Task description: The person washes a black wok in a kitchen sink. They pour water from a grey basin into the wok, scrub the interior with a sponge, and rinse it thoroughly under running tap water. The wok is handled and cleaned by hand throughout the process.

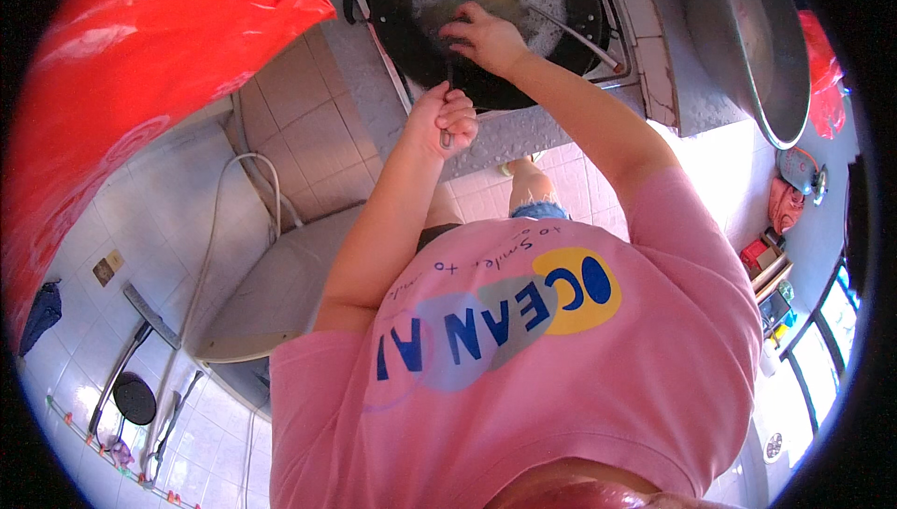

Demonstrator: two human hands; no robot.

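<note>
A large dark wok (392, 40) sits on the stove at the top, holding cloudy liquid with white foam. My left hand (454, 120) grips a utensil's metal handle (446, 138) at the wok's near edge; its looped end shows below the fist, and a dark shaft extends towards the wok. What its far end is cannot be made out. Over the liquid is my right hand (487, 40), fingers curved and apart, with nothing visible in them. Another metal utensil (574, 36) with a brown end leans inside the wok across its right side.
A red plastic bag (161, 54) fills the upper left. At the upper right stands a large metal basin or pan (774, 61). The wet counter edge (518, 134) runs before me. A pale hose (214, 229) loops beside a round grey board-like surface (294, 285) at left.
</note>
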